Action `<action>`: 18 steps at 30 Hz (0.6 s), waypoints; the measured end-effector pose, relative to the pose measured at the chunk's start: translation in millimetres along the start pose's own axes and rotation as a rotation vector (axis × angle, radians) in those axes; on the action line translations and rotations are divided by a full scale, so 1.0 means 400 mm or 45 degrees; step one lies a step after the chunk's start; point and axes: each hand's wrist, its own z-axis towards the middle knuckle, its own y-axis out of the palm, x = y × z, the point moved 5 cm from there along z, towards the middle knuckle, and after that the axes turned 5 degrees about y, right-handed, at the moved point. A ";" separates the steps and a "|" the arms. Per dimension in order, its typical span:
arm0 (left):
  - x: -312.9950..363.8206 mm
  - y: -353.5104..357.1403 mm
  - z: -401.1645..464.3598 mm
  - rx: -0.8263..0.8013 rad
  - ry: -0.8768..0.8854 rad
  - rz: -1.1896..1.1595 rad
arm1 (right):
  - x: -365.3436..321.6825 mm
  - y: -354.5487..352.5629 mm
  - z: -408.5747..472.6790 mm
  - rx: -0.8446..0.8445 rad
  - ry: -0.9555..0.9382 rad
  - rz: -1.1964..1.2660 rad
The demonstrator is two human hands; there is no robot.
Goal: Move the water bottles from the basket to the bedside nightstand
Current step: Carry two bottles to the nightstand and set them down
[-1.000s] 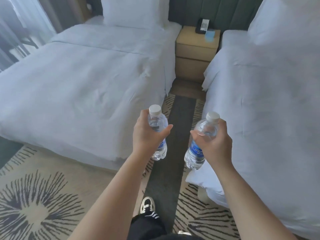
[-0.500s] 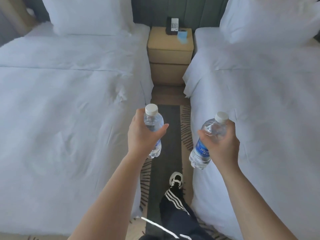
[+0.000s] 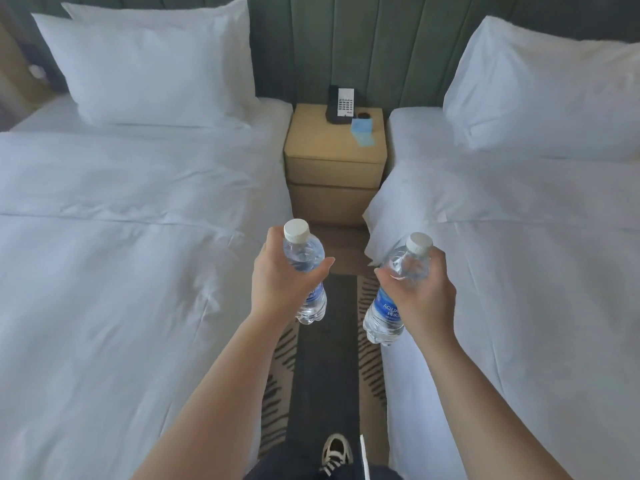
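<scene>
My left hand (image 3: 282,282) grips a clear water bottle (image 3: 304,251) with a white cap and blue label, held upright. My right hand (image 3: 424,294) grips a second such bottle (image 3: 384,311), tilted with its cap leaning right. Both are held out over the aisle between two beds. The tan bedside nightstand (image 3: 322,143) stands straight ahead against the green headboard wall, beyond the bottles. The basket is out of view.
A black telephone (image 3: 341,105) and a blue card (image 3: 363,132) sit on the nightstand's back right part. White beds flank the aisle, left (image 3: 121,237) and right (image 3: 519,237), each with a pillow. Patterned carpet with a dark strip (image 3: 323,375) runs underfoot; my shoe (image 3: 336,452) shows below.
I have walked into the aisle between the beds, so the nightstand is nearer and centred. Both hands keep gripping their bottles in front of me.
</scene>
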 end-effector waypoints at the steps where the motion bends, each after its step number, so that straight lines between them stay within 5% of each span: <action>1: -0.005 0.012 0.043 0.012 0.003 0.004 | -0.007 0.020 0.044 -0.006 -0.007 -0.006; 18: -0.226 0.226 0.862 -0.034 -0.028 -0.071 | -0.104 0.475 0.774 -0.042 0.031 0.021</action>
